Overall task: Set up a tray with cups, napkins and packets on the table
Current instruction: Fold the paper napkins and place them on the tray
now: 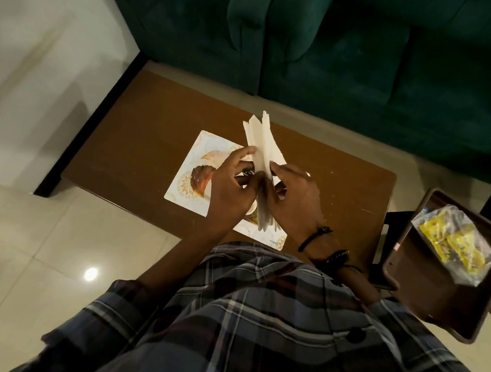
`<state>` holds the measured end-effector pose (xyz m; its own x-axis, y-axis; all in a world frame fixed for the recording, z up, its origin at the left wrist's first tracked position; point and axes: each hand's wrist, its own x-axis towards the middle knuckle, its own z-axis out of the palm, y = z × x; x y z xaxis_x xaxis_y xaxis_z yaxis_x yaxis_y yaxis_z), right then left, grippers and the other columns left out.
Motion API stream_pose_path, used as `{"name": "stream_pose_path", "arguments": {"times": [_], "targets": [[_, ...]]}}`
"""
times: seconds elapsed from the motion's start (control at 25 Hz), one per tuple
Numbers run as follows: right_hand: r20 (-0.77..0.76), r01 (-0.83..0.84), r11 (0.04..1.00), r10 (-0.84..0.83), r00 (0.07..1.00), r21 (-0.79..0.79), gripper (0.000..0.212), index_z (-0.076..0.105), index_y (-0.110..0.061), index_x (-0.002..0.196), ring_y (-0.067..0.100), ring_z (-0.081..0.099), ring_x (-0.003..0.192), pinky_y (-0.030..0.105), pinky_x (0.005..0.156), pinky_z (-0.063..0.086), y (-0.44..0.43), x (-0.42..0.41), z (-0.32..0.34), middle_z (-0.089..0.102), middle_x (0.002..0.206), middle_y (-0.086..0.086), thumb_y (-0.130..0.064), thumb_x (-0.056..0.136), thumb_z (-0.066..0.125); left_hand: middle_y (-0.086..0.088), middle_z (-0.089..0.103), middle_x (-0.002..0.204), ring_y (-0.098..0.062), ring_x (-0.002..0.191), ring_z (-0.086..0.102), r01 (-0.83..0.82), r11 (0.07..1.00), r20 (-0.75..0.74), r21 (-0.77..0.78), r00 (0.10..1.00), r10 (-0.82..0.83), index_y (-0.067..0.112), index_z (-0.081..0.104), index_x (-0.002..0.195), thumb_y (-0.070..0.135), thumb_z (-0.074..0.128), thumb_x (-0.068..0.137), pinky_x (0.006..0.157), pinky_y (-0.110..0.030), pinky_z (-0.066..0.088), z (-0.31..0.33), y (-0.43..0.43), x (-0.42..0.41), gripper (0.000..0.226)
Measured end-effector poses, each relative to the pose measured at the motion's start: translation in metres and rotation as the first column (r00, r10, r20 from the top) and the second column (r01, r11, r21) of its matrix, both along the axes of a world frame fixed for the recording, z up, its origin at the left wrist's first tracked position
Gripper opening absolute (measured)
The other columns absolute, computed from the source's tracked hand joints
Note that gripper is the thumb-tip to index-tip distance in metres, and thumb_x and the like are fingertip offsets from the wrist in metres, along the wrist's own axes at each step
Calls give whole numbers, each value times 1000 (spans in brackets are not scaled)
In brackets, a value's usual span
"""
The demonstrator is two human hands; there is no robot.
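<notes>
Your left hand (233, 185) and right hand (292, 197) both pinch one stack of white napkins (265, 149) between them, so keep it squared and lay it flat on the one patterned tray (187, 176) under them on the tabletop (144, 128), while one bag of yellow packets (456, 244) waits well off to the right.

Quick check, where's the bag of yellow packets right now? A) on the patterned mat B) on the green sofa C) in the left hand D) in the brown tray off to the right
D: the bag of yellow packets lies in the brown tray right of the table, while both hands hold the napkins.
</notes>
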<state>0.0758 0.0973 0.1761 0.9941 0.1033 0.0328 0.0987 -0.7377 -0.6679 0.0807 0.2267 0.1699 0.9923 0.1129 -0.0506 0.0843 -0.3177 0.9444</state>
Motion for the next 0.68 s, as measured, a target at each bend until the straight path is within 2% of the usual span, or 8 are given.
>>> {"name": "stream_pose_path", "arguments": {"times": [0.12,0.2,0.28,0.4,0.52,0.68], "targets": [[-4,-34,999,34,999,6,36,61,-10,127,18,67,85,11,72,48,0,-1,-1,63,115,8,-20,92,61,5,67,109,-10,96,71,-46,992,-100,-117,994,35,10,49,138,16,67,90,78,-28,61,-1,2,2,51],[22,-27,999,26,999,43,31,65,-10,122,15,65,81,1,67,43,1,-2,0,65,110,8,-19,93,60,3,70,105,-9,90,73,-44,985,-105,-165,994,27,9,56,131,15,66,91,72,-26,61,-2,5,3,42],[33,-7,994,4,999,105,27,69,-7,117,17,65,82,-1,65,42,2,-1,1,68,104,10,-17,93,60,0,72,105,-11,91,74,-25,982,-98,-185,995,7,7,62,124,14,67,90,72,-27,62,-4,7,3,35],[14,5,981,-8,1000,195,23,72,-6,111,21,66,87,5,68,47,1,0,0,70,101,12,-12,91,61,-8,73,110,-19,97,73,-19,981,-104,-194,995,-2,6,65,121,18,69,89,77,-40,63,-5,8,3,34],[-13,37,964,-35,999,264,22,73,-10,110,19,66,88,10,70,52,-1,0,-1,72,99,9,-14,91,63,-3,73,109,-18,98,72,2,982,-93,-187,995,-19,10,67,118,20,69,89,77,-36,63,-5,9,4,30],[-78,119,938,-99,992,324,21,74,-9,108,19,71,86,35,77,61,-3,0,-2,75,101,7,-14,91,63,4,72,103,-18,96,72,14,986,-90,-167,996,-29,16,68,115,15,65,91,75,-31,62,-7,7,4,24]]}}
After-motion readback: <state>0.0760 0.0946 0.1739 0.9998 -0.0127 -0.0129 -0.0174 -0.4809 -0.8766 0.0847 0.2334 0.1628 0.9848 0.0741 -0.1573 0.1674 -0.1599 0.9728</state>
